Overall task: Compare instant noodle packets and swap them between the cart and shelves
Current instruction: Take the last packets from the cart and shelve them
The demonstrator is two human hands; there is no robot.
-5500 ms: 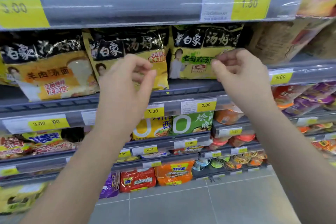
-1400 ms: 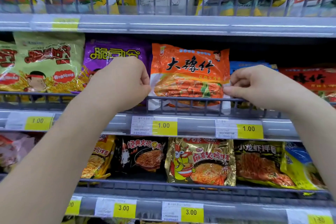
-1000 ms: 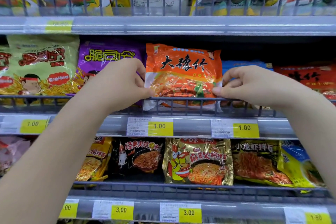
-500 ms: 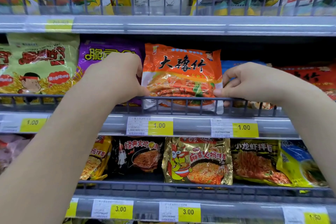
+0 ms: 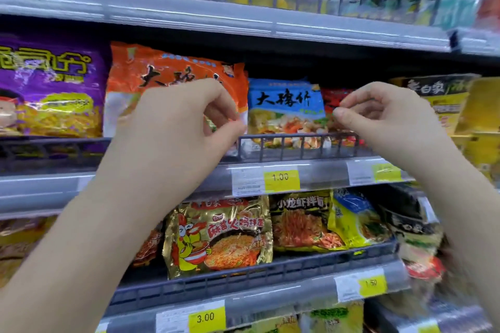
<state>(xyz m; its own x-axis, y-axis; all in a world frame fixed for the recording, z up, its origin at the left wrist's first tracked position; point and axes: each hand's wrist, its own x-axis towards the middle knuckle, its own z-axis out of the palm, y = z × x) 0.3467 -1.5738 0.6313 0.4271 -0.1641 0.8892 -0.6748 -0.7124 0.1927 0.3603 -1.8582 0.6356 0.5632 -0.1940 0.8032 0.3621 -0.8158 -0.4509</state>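
Head | our left hand (image 5: 184, 127) and right hand (image 5: 384, 116) curled, empty | risk: grabbing blue packet (image 5: 286, 107), we knock orange packet (image 5: 162, 70) over shelf rail (image 5: 297, 140).

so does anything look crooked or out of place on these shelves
The yellow-blue packet on the lower shelf is tilted, its left edge overlapping the dark packet beside it. Nothing looks spilled or torn; the far right is too blurred to judge.
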